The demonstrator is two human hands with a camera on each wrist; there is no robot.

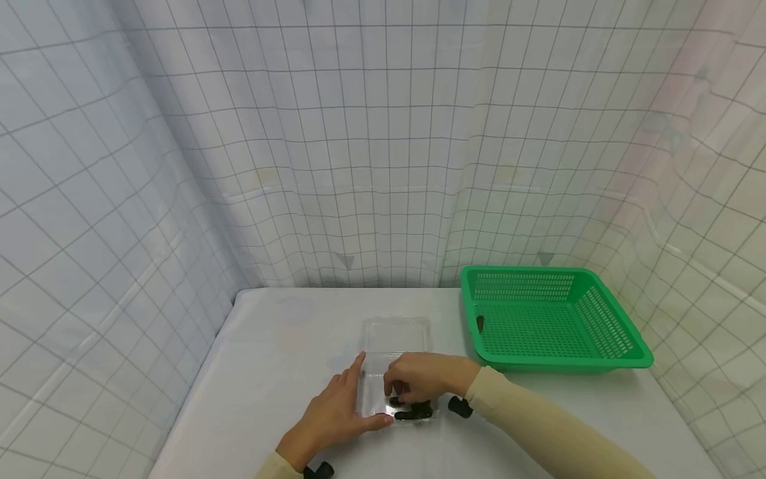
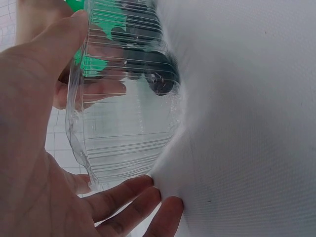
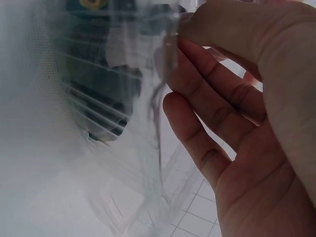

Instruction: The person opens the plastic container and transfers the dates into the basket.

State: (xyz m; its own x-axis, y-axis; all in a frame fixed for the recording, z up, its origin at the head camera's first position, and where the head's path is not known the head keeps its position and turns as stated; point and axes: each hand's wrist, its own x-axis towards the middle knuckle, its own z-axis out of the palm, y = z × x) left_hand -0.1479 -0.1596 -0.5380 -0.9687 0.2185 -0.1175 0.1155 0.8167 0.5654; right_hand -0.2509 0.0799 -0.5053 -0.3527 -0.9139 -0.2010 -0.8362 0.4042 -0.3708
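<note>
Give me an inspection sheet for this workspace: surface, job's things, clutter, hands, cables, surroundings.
Surface: white table, covered with a white cloth.
Job's things: clear plastic box with a lid, lying on the table; dark items inside at its near end, what they are cannot be told.
Clutter: green basket at the right, apart from the box; one small dark thing against its left inner wall.
Hands: left hand holds the box's left side, thumb on its near edge; right hand grips the box's near end from above.
Cables: nothing seen.
Surroundings: white checked curtain on all sides.
</note>
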